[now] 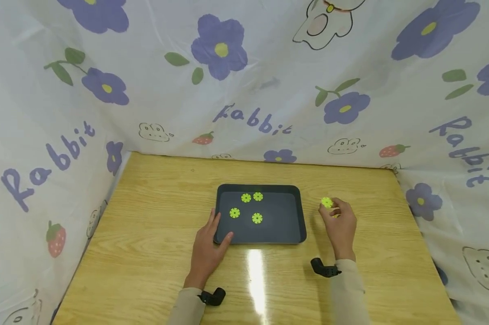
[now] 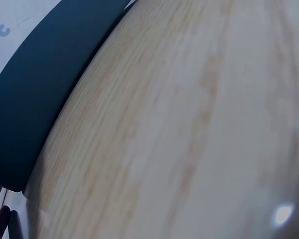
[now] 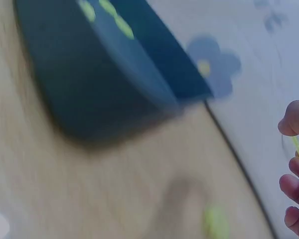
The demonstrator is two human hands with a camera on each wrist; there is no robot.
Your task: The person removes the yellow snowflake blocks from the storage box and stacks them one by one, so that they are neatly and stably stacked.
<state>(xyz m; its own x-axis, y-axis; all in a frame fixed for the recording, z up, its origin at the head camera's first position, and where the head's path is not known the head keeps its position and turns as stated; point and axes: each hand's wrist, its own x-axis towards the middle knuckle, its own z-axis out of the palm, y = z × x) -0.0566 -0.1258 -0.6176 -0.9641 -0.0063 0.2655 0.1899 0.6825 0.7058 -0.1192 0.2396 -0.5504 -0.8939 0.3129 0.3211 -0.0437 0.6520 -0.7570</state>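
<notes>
Mid-frame in the head view, I see a dark rectangular tray (image 1: 281, 225) holding four yellow-green notched discs (image 1: 254, 218). The left hand (image 1: 207, 250) rests with extended fingers against its left side. Right of centre, the right hand (image 1: 342, 228) pinches a fifth disc (image 1: 326, 201). Lower middle of the right wrist view, I get another yellow-green piece (image 3: 217, 222), blurred.
</notes>
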